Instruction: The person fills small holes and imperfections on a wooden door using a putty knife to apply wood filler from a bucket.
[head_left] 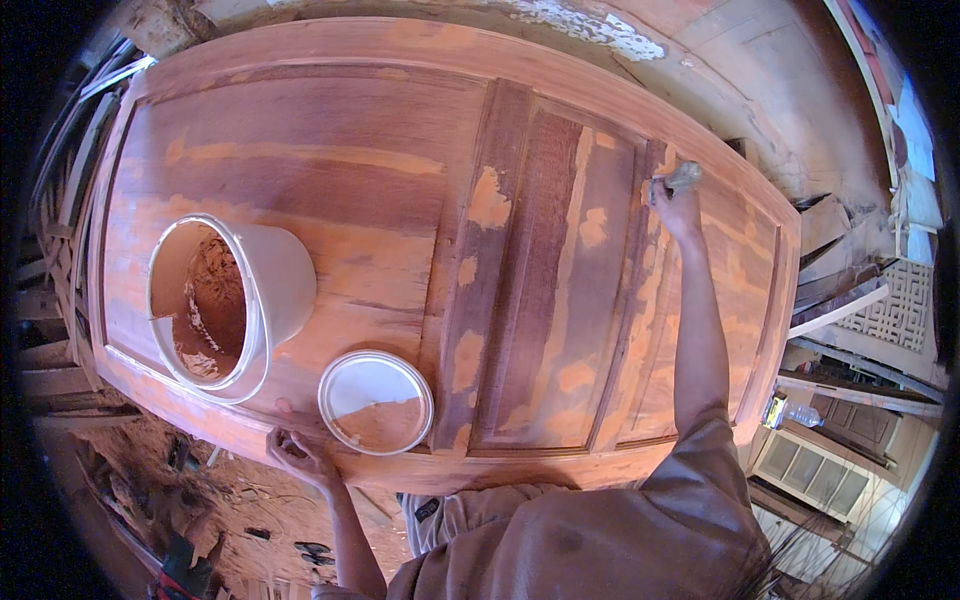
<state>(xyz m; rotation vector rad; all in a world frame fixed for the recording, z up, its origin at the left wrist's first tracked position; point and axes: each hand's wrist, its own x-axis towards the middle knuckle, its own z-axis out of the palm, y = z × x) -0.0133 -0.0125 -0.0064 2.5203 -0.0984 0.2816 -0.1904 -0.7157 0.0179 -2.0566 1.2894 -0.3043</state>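
A large reddish-brown wooden panel door (370, 120) lies flat in front of me, patched with orange filler. My right hand (678, 208) reaches far over its right part. The fingers are closed round a small grey-green tool (684, 177) held at a raised strip of the door; its working end is hidden. At the near edge, left of the middle, my left hand (305, 462) has its fingers curled, and what they hold, if anything, cannot be made out. A white bucket (285, 285) with orange filler inside stands on the left panel. Nearer me lies its round white lid (378, 375), part covered in orange filler.
Stacked wood lengths (60, 250) crowd the left side. At the right stand a clear plastic bottle (803, 414), a louvred wooden frame (812, 470) and loose boards. Sawdust and scraps cover the floor (250, 500) below the near edge. A dusty wall runs along the far side.
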